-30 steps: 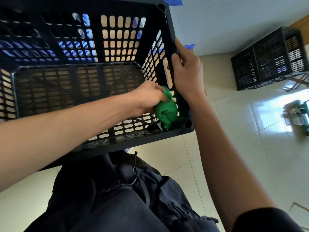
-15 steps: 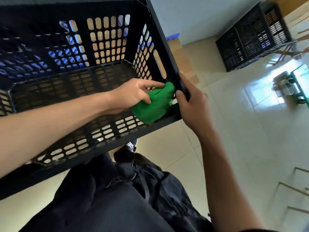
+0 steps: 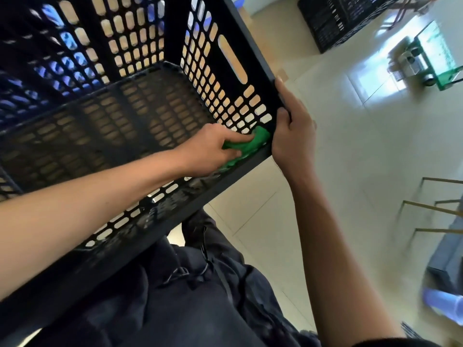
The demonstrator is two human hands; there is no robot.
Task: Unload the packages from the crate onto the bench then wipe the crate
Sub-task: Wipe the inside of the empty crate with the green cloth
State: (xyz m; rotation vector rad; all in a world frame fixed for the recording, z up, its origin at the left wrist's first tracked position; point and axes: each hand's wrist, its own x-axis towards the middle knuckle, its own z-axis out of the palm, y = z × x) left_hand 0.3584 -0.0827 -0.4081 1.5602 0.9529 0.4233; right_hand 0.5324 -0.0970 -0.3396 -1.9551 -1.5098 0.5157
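Pale floor tiles [image 3: 350, 151] fill the right side of the view, glossy with window light. Left hand [image 3: 213, 151] reaches inside the black crate [image 3: 140, 116], its fingers curled over a green cloth [image 3: 253, 144] and pressing it into the crate's near right corner; the cloth bunches out from under the fingertips toward 3 o'clock, touching both the perforated side wall and the near wall. Right hand [image 3: 293, 136] sits just beside the cloth at 3 o'clock, on the outside of that same corner, thumb on the rim edge and fingers wrapped round the corner post, clenched on the crate. Only the crate wall lies between the two hands. The crate is tilted, its open top facing the person, and its slotted bottom shows no packages inside. Below the crate, at 6 o'clock, are the person's dark trousers [image 3: 190, 301]. Farther off at 1 o'clock a second black crate [image 3: 335, 18] stands on the floor, with a green-framed cart [image 3: 431, 61] at 2 o'clock.
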